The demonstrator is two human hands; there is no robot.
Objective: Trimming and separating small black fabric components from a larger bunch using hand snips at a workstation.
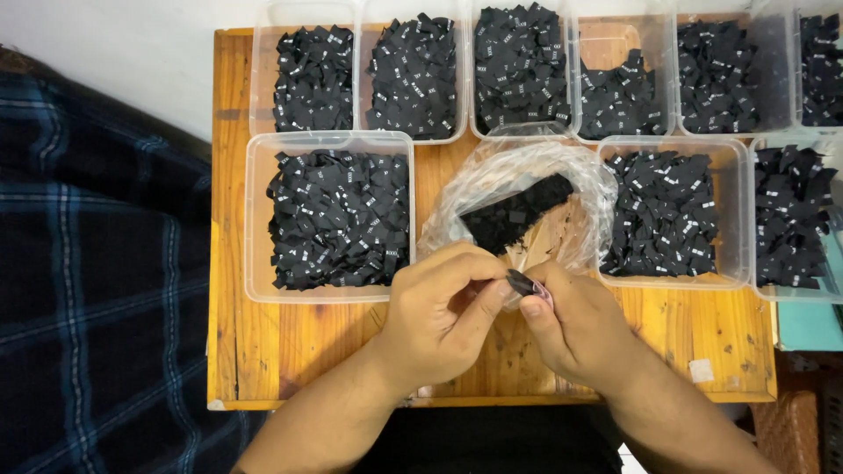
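My left hand point(435, 312) and my right hand point(575, 325) meet over the front middle of a wooden table point(263, 342). Together their fingertips pinch a small black fabric label point(520, 283). Just beyond them lies a clear plastic bag point(527, 189), open toward me, with a heap of black labels point(514, 215) inside. My right hand's fingers also touch the bag's near edge.
Several clear plastic tubs filled with black labels ring the bag: a large one at the left point(329, 215), one at the right point(672, 211), and a row along the back point(413, 75). Dark plaid cloth point(97, 263) lies left of the table.
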